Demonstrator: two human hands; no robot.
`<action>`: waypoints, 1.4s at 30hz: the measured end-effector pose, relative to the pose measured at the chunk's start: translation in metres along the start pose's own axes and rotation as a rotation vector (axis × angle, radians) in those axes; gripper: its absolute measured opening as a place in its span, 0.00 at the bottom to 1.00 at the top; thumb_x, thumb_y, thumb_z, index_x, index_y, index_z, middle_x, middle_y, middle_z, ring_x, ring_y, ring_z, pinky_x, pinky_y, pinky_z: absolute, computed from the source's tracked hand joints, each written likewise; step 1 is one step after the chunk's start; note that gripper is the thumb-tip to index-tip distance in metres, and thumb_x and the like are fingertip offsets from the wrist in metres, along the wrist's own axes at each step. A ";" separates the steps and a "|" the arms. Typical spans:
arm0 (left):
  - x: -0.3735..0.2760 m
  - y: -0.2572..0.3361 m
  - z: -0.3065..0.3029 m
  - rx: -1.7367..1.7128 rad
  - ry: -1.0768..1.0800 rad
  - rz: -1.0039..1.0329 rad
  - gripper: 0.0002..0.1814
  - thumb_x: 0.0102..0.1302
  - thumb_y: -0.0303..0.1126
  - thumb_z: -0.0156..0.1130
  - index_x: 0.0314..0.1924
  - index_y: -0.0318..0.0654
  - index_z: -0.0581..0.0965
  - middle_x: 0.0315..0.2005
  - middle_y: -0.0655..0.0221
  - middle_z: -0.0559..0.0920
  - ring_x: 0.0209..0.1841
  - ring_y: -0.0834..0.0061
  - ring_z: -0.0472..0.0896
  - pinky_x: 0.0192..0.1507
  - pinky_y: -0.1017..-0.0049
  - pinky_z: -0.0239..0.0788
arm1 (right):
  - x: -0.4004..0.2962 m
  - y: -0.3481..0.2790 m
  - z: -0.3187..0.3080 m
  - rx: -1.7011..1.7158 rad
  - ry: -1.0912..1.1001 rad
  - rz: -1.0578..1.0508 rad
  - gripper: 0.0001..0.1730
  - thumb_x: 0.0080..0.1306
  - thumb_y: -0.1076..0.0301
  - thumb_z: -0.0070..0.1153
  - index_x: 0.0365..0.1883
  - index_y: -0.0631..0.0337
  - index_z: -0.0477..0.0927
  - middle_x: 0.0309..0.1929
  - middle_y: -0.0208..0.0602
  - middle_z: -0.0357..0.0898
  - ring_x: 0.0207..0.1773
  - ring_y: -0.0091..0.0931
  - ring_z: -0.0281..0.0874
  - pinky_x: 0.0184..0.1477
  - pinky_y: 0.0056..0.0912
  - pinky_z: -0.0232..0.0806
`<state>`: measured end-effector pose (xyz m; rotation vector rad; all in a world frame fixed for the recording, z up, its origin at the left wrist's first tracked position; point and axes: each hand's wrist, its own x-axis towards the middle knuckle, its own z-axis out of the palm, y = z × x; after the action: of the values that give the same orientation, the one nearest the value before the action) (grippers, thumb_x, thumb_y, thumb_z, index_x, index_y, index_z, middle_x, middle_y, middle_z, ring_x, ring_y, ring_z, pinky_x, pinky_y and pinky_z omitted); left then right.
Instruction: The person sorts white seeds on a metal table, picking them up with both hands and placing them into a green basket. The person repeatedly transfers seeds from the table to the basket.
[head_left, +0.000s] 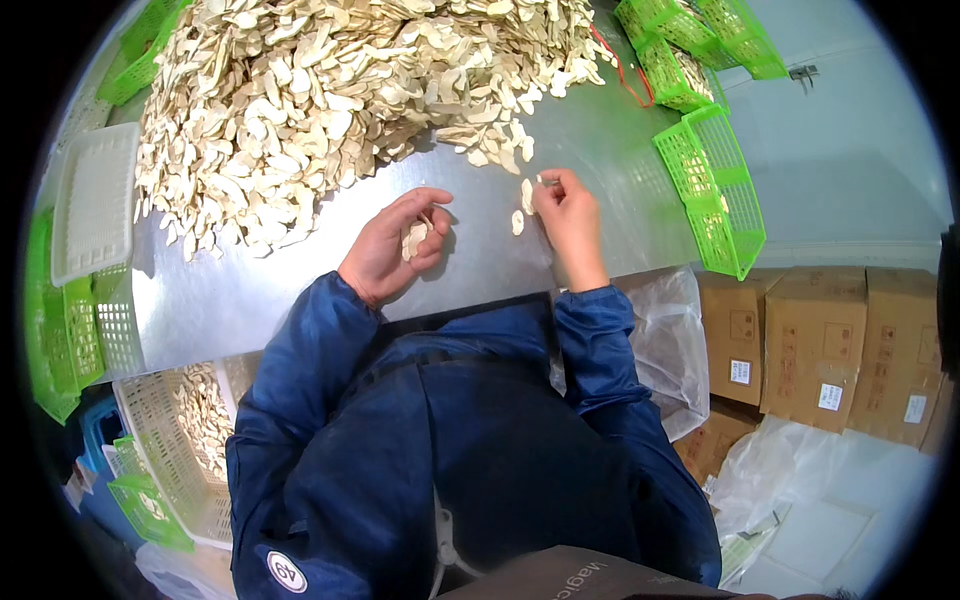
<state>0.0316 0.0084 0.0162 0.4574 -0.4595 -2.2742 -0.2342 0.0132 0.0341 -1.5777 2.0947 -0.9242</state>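
Observation:
A large heap of pale dried slices (322, 97) covers the far part of a shiny metal table (480, 262). My left hand (405, 240) is curled around a few slices (414, 238), palm turned inward, just in front of the heap. To its right, my right hand (568, 214) has thumb and fingertips drawn together at a small slice (538, 180), of which only a bit shows. Beside those fingertips lies an oval slice (527, 196), with a smaller round slice (517, 223) just nearer to me.
Green plastic baskets (724, 176) with slices line the table's right edge. At left are a white plastic tray (97, 199) and green baskets (64, 315). Below stands a white basket of slices (176, 442). Cardboard boxes (814, 345) and a clear plastic bag (667, 337) are at right.

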 end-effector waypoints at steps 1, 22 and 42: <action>0.000 -0.001 0.000 -0.002 -0.001 0.002 0.15 0.82 0.35 0.45 0.57 0.35 0.75 0.31 0.69 0.76 0.25 0.83 0.67 0.24 0.82 0.61 | 0.001 0.008 -0.002 0.053 0.004 -0.001 0.14 0.65 0.66 0.64 0.48 0.60 0.84 0.32 0.41 0.86 0.32 0.32 0.84 0.37 0.35 0.74; -0.001 -0.002 0.001 -0.001 -0.012 0.015 0.15 0.82 0.35 0.46 0.59 0.35 0.74 0.33 0.69 0.76 0.26 0.83 0.67 0.24 0.82 0.61 | -0.013 0.029 -0.019 -0.064 -0.017 -0.086 0.11 0.63 0.66 0.71 0.34 0.65 0.84 0.27 0.26 0.80 0.30 0.16 0.75 0.34 0.26 0.70; -0.001 0.001 -0.007 0.039 -0.061 -0.138 0.14 0.78 0.31 0.54 0.60 0.37 0.73 0.37 0.69 0.82 0.31 0.82 0.76 0.31 0.83 0.68 | -0.014 -0.001 -0.009 -0.163 -0.008 -0.151 0.11 0.60 0.64 0.69 0.33 0.63 0.85 0.28 0.42 0.84 0.29 0.39 0.82 0.35 0.40 0.73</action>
<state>0.0362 0.0071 0.0105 0.4532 -0.5179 -2.4211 -0.2349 0.0287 0.0400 -1.8397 2.1157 -0.8105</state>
